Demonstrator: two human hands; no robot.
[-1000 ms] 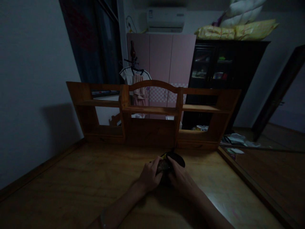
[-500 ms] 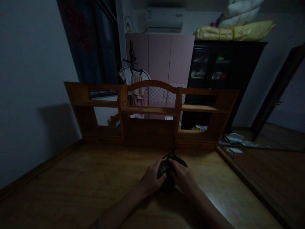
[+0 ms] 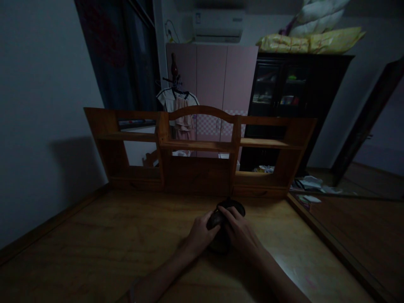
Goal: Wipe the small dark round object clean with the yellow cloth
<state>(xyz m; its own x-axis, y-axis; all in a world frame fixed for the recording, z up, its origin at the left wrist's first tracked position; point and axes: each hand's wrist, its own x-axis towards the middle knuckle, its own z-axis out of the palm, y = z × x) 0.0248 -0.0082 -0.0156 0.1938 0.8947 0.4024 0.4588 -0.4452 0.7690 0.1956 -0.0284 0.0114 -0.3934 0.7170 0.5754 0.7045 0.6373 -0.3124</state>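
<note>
A dark, rounded object (image 3: 216,219) is between my two hands, low over the wooden tabletop (image 3: 142,235). The light is too dim to tell its kind. My left hand (image 3: 201,232) grips it from the left, with the thumb across its near side. From the right, my right hand (image 3: 240,229) closes on it, fingers bent over the top. A black rounded part shows beyond the right fingers, and another dark part hangs below, between the wrists. The fingers cover much of the object.
A wooden shelf unit (image 3: 197,146) with small drawers stands along the tabletop's far edge. A raised wooden rim (image 3: 328,240) runs down the right side, and a wall (image 3: 47,126) rises on the left. Behind are a pink wardrobe (image 3: 210,80) and a dark cabinet (image 3: 296,88).
The object has turned slightly in my hands, and the yellow patch near its top no longer shows. My right fingers have shifted a little leftward and up over it.
</note>
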